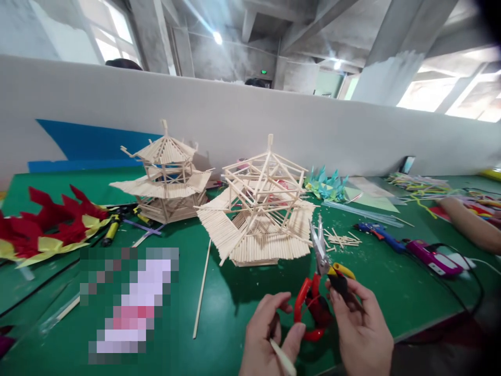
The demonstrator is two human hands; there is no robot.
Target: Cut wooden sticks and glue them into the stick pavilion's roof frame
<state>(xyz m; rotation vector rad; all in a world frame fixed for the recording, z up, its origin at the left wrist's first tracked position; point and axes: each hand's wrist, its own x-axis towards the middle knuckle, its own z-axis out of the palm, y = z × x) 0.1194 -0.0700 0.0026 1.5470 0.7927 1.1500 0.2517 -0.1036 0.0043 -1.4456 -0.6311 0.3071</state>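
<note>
My right hand (362, 329) grips red-handled scissors (319, 284), their blades pointing up toward an unfinished pavilion model of wooden sticks (262, 209). My left hand (270, 334) is closed in a pinch on a short pale wooden stick (282, 357), its fingertips close to the red handle loop. A second, more complete stick pavilion (166, 177) stands behind and to the left. A long loose stick (202, 290) lies on the green table (219, 324) left of my hands.
Red and yellow paper shapes (47, 224) lie at the left. Cut stick pieces (342, 239), a blue glue gun (378, 232) and a pink glue gun (432, 258) with its cable lie right. Another person's forearm (472, 224) rests at far right. A white partition (250, 125) backs the table.
</note>
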